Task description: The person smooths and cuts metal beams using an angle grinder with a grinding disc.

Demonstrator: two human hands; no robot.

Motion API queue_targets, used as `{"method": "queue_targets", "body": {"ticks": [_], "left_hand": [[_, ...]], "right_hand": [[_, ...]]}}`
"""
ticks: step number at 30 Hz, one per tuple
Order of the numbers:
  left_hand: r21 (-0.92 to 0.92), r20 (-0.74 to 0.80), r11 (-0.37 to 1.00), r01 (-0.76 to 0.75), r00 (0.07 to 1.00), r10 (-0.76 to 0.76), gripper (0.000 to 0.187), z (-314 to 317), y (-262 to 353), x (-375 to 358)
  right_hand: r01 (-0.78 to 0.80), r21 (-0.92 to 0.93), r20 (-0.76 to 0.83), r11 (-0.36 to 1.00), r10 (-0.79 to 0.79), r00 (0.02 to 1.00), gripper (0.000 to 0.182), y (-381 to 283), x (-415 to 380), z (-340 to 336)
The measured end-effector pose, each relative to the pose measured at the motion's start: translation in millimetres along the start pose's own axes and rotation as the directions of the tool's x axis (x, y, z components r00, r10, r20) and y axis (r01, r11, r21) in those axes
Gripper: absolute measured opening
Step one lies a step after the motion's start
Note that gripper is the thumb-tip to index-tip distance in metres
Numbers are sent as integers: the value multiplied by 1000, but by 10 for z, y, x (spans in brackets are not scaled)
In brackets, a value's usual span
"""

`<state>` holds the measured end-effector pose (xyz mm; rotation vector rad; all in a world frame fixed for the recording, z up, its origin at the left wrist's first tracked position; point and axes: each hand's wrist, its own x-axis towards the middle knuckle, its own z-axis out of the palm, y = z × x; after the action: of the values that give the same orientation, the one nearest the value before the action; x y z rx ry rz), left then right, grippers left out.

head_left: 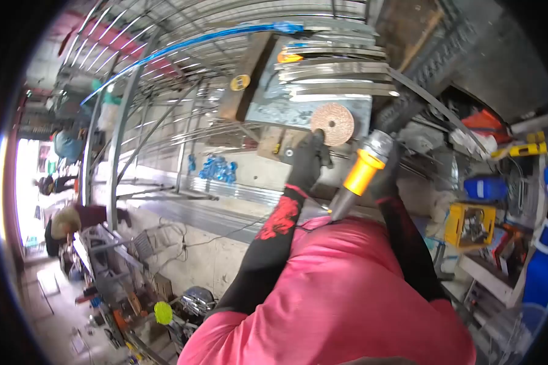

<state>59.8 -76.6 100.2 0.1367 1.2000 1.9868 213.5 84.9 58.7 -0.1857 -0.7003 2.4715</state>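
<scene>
- Grinder (362, 173), orange-bodied with a grey head, sits at picture centre, just right of the round brown disc (332, 123); that disc is the landmark for every position below.
- Disc stands face-on to the camera, in front of a stack of bright metal strips (332, 79) that lies above and behind it.
- My left hand (309, 159), in a black glove, is directly below-left of the disc, fingers raised so they reach the disc's lower edge; whether they pinch it or only touch it cannot be told.
- My right hand (388, 176) lies below-right of the disc, behind the grinder body. Most of it is hidden by the tool; it appears wrapped around the body, clenched on it.
- How the disc joins the grinder head is covered by my left glove.
- Black sleeves with a red print (279, 219) run down from both hands to my pink shirt (341, 292), which blocks everything below the disc.
- Far right of the disc: a yellow crate (469, 225) and blue containers (484, 187), contents too small to identify.
- Far left and below the disc: another person (64, 225) bends over a bench; detail is blurred by lens distortion.
- Picture edges are cut off by the dark round lens border.
</scene>
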Motion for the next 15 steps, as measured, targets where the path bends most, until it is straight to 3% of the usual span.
{"method": "queue_targets", "body": {"ticks": [1,2,3,4,5,6,8,11,13,15], "left_hand": [[193,11,981,11,1000,-13,38,84,169,-89],[339,93,941,23,994,-58,38,131,340,-158],[370,68,925,84,991,-117,35,218,423,-168],[438,39,894,92,992,-121,34,317,487,-191],[507,-2,856,101,993,-115,32,367,532,-216],[508,-2,856,97,994,-112,32,375,524,-199],[419,-117,899,125,990,-83,31,388,527,-170],[528,-128,843,103,991,-40,31,378,688,-166],[529,-147,842,105,989,-31,31,342,752,-146],[578,-125,814,57,992,19,31,318,862,-145]], "right_hand": [[74,-157,113,985,-56,992,50,-24,35,179],[120,-324,24,939,-119,993,51,102,85,184],[140,-478,-48,867,-185,982,52,257,175,150],[-101,-88,-234,991,78,969,55,348,298,139],[-282,353,-278,892,388,879,58,424,381,140],[-282,353,-274,892,387,880,58,458,399,183],[-364,177,-223,915,397,890,63,552,400,246],[-376,323,-129,869,434,892,66,646,482,309],[-370,303,-174,878,432,885,67,736,515,300],[-406,311,-52,859,442,895,68,854,570,174]]}}
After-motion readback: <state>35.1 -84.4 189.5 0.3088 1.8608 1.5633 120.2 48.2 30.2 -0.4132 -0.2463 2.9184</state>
